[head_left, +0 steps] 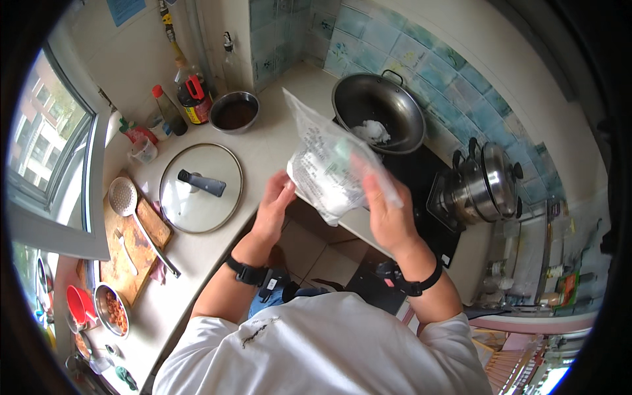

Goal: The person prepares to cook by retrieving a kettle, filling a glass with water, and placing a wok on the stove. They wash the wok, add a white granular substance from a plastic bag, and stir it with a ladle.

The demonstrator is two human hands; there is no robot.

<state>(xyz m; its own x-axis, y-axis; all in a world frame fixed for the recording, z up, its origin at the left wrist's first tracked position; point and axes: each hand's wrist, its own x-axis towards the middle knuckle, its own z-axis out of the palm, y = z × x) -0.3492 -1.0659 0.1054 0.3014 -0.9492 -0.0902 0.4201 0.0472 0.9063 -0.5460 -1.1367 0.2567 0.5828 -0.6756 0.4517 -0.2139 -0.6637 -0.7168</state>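
A clear plastic bag (328, 173) with printed writing and white contents at its bottom is held up in front of me, tilted, above the counter's front edge. My right hand (392, 215) grips its right side, the fingers partly behind the plastic. Close by the bag's left edge is my left hand (271, 207); whether it holds the plastic cannot be made out. Beyond the bag, a steel wok (405, 116) sits at the back of the black cooktop (419, 170). A white clump (373, 132) lies in the wok.
On the left counter are a glass lid (217, 163), a skimmer (123, 196) across a cutting board (111, 247), and a steel bowl of food (113, 311). Bottles (170, 111) and a bowl of dark liquid (234, 112) stand behind. A lidded steel pot (474, 185) is right.
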